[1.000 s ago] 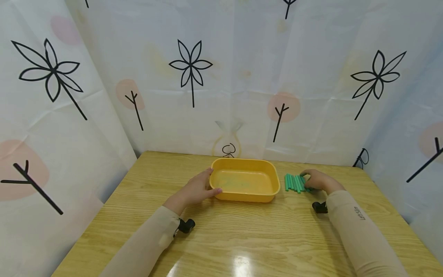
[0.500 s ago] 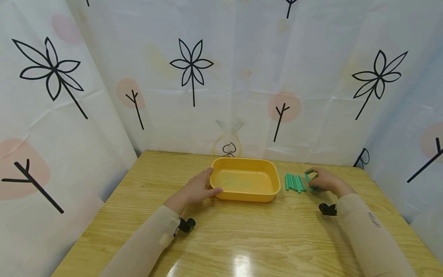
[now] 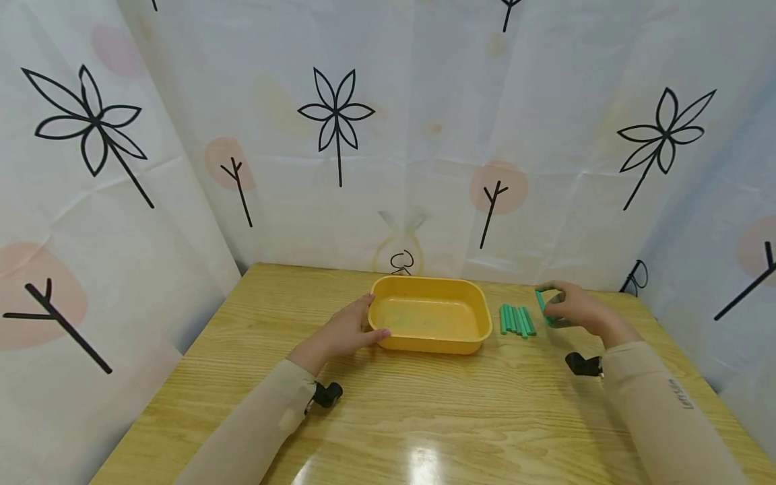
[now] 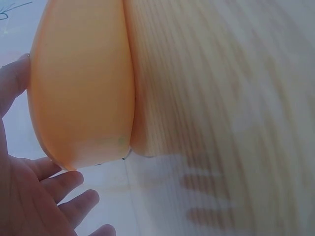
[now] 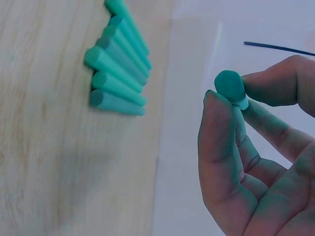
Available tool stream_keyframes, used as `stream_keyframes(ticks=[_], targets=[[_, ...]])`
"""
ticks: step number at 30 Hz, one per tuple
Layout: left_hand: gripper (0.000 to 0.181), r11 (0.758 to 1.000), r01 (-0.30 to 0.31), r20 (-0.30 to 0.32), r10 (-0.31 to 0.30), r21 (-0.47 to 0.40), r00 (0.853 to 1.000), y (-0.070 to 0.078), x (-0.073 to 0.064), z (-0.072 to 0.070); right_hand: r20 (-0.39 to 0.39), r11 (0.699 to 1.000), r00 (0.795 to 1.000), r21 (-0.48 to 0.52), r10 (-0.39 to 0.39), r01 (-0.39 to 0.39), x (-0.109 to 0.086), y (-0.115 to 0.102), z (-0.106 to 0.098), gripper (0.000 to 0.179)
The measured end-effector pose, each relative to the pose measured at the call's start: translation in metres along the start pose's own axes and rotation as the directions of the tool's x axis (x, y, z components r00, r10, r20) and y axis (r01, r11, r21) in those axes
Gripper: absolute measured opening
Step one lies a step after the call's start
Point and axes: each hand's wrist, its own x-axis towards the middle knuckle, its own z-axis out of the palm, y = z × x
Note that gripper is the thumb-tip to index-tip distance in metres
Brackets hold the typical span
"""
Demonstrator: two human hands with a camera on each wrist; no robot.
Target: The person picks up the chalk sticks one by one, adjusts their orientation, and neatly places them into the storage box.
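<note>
A yellow plastic tub (image 3: 430,345) stands on the table, its inside bare apart from faint greenish marks. My left hand (image 3: 341,331) holds the tub's left end, thumb at the near rim and fingers toward the far side. In the left wrist view, the thumb and index finger meet the tub's wall (image 4: 83,83) while the other fingers spread apart. Between thumb and fingertips, my right hand (image 3: 580,314) pinches one green chalk stick (image 5: 229,86) above the table. Green dust coats those fingers. Several more green chalk sticks (image 3: 516,320) lie side by side right of the tub.
The wooden table (image 3: 376,417) ends against a white patterned cloth (image 3: 418,148) at the back and sides. A black wire-like object (image 3: 634,277) sits by the far right corner. Black cameras are strapped at both wrists.
My right hand has drawn one chalk stick away from the row, moving right and up with it. The left hand and the tub have stayed in place.
</note>
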Motion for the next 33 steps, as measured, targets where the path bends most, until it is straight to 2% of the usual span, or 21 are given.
stream_keyframes(ticks=[8,18,25,33], targets=[[0.099,1.0,0.005,0.0,-0.005,0.0,1.0,0.001,-0.001,0.0,-0.051,0.997,0.997,0.043,-0.061,0.064,-0.008,-0.03,0.004,0.067],[0.101,1.0,0.014,0.001,-0.014,-0.013,1.0,-0.002,0.001,0.002,-0.054,0.984,0.993,0.138,-0.108,0.114,-0.012,-0.069,0.014,0.067],[0.101,1.0,0.024,0.003,-0.024,-0.008,1.0,-0.004,0.003,0.003,-0.074,0.965,0.985,0.206,-0.153,0.165,-0.008,-0.093,0.024,0.065],[0.101,1.0,0.002,-0.003,-0.002,-0.014,1.0,-0.002,0.002,0.002,-0.068,0.937,0.981,0.289,-0.182,0.194,0.003,-0.116,0.043,0.064]])
